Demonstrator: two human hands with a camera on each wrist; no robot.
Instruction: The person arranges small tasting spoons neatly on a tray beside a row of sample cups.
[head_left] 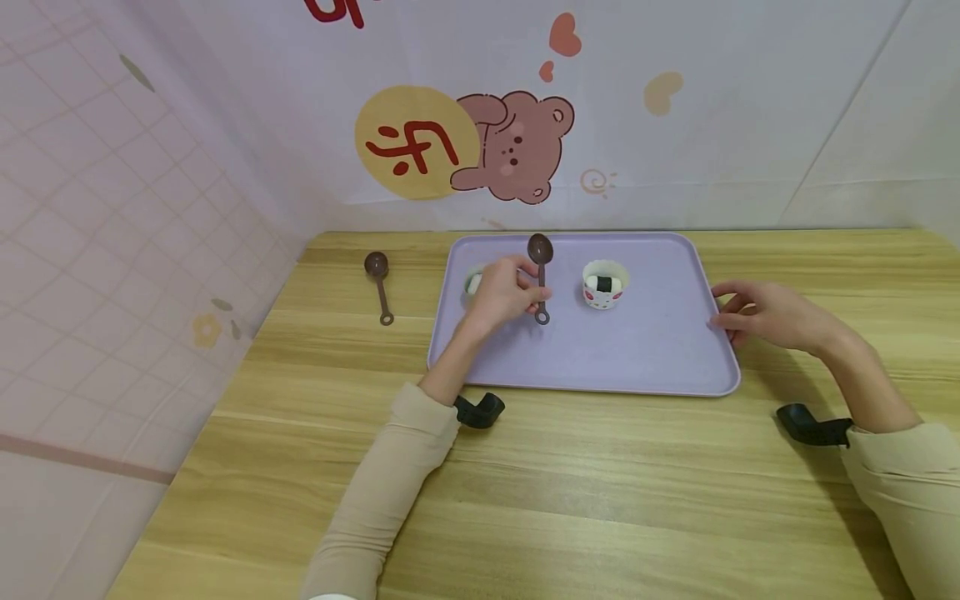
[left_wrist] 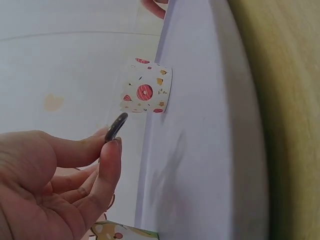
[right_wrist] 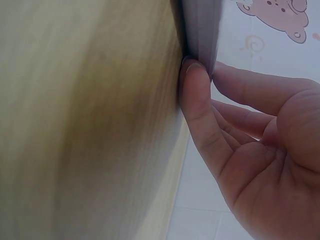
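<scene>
My left hand (head_left: 501, 293) pinches a brown measuring spoon (head_left: 542, 283) by its thin handle, above a pale purple tray (head_left: 645, 350). Its bowl points toward the back wall; in the left wrist view the spoon's ring end (left_wrist: 116, 127) pokes out past the thumb and finger. To the right of it stands a doughnut-printed paper cup (head_left: 602, 298), holding a white piece with a dark band, like a rice ball. A second paper cup (head_left: 471, 279) is partly hidden behind my left hand. At the tray's right rim, my right hand (head_left: 776, 315) grips the edge between thumb and fingers.
Another brown measuring spoon (head_left: 380, 283) lies on the wooden table (head_left: 570, 492), left of the tray. A bear-printed cloth (head_left: 675, 142) hangs behind the table, and a checked cloth (head_left: 112, 275) runs down the left side. Black mounts (head_left: 480, 411) stick out at both wrists.
</scene>
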